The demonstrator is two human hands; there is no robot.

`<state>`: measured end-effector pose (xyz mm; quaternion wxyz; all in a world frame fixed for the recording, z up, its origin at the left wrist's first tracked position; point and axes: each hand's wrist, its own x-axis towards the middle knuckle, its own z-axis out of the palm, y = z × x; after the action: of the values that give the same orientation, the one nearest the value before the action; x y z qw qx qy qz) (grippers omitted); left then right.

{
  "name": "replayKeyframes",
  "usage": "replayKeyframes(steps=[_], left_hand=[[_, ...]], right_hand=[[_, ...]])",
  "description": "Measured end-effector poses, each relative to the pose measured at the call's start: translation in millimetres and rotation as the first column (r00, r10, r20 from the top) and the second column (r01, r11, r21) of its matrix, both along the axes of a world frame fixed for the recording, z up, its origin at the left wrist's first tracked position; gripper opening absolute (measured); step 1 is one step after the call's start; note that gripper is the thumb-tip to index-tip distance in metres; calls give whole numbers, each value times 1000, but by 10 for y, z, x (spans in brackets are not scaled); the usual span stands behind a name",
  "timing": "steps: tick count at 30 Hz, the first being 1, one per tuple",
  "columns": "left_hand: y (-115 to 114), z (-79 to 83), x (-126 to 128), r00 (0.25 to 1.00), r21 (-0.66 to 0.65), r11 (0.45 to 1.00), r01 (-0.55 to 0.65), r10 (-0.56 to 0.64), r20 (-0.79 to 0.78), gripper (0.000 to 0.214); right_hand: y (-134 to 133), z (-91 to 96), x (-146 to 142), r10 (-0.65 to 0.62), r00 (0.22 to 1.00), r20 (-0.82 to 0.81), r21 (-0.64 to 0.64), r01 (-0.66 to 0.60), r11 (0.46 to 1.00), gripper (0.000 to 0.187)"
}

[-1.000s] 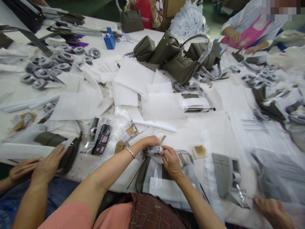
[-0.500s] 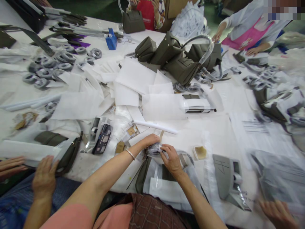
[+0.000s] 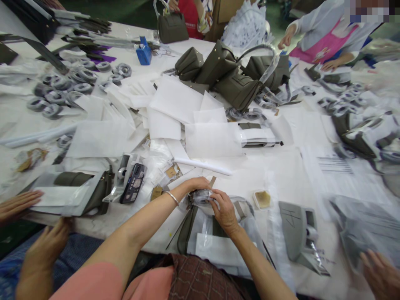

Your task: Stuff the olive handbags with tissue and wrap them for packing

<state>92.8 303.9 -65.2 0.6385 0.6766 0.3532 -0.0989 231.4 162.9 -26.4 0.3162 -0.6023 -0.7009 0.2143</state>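
A coiled strap in clear wrap [image 3: 200,196] sits at the top edge of an olive handbag [image 3: 185,233] that lies in front of my body. White paper and clear film cover much of the bag. My left hand [image 3: 200,184] reaches over the coil from behind, closed on it, with its fingertips partly hidden. Against the coil's right side, my right hand [image 3: 223,208] is closed, thumb and fingers pinching it. A narrow tan strip [image 3: 213,181] sticks up beside my left fingers.
Left of my arm lie a black phone-like box [image 3: 133,183] and a tape dispenser [image 3: 122,171]; another tape dispenser [image 3: 300,229] is at right. White sheets [image 3: 214,139] and olive bags [image 3: 218,64] lie ahead. Co-workers' hands [image 3: 20,204] handle a wrapped bag at left.
My hands stay at the coil, shifting only slightly, and more of it shows. The left co-worker's wrapped bag has shifted right, and one of that person's hands has dropped to the table edge.
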Motion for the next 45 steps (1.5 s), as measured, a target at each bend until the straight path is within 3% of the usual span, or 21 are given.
replayKeyframes(steps=[4,12,20,25,31,40,45], left_hand=[[29,35,25,997,20,998,63,-62,-52,30],[59,-24,52,985,88,985,147,-138,-102,31],[40,-38,31,993,105,988,116,-114,-23,31],[20,33,-77,998,33,998,55,-56,31,38],[55,88,-203,992,-52,996,69,-63,106,44],[-44,176,-173,983,78,996,-46,31,181,40],[-87,227,-229,971,56,998,-8,-6,239,45]], right_hand=[[-24,-10,-18,-7,999,38,20,7,1000,15],[-14,25,-13,93,989,114,-10,-93,996,15],[-9,-28,-64,8,983,183,59,-19,998,10],[1,-46,-10,-7,994,108,37,3,999,9],[-70,-56,50,22,997,-68,-29,-24,999,8],[-57,-90,33,-75,987,-139,-48,69,996,9],[-44,-116,45,-76,988,-132,-37,72,997,9]])
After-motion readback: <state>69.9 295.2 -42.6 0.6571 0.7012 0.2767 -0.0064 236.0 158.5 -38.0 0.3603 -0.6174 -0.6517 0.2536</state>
